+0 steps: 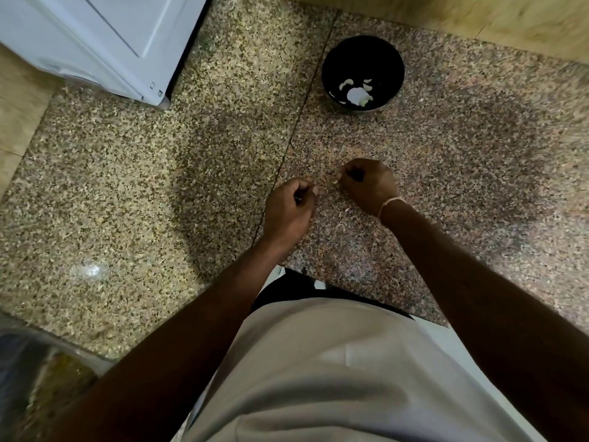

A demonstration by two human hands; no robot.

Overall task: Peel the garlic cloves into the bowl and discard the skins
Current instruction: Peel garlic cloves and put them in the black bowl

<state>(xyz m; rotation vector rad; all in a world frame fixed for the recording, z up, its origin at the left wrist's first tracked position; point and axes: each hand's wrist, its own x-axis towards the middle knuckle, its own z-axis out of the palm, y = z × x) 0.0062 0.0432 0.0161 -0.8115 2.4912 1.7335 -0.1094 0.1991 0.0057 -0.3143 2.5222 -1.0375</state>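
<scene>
A: Grip first. Right hand (369, 183) curled, fingertips pinching a small pale bit, likely a garlic clove (335, 181), just above the counter (127, 186). Left hand (288, 208) also curled, thumb and fingers pressed together; whether it pinches a scrap of skin, cannot tell, too small to make out.

B: And the hands relative to each other?

A: Near, not touching, both over the speckled stone close to its front edge.

B: Bowl?

A: Black bowl (363, 46) farther back on the counter, well apart from the hands. Peeled cloves (345, 84) lie in its bottom; I count roughly 5, uncertain. A few thin skin flecks (341, 226) on the stone near the right wrist.

B: Step in hand?

A: My read: mid-task, stripping 1 clove. Some are done already.

B: Next move calls for?

A: Probably freeing the last skin, then a reach back to drop the clove in the bowl. Skins on the stone need gathering; no bin is clearly visible here.
</scene>
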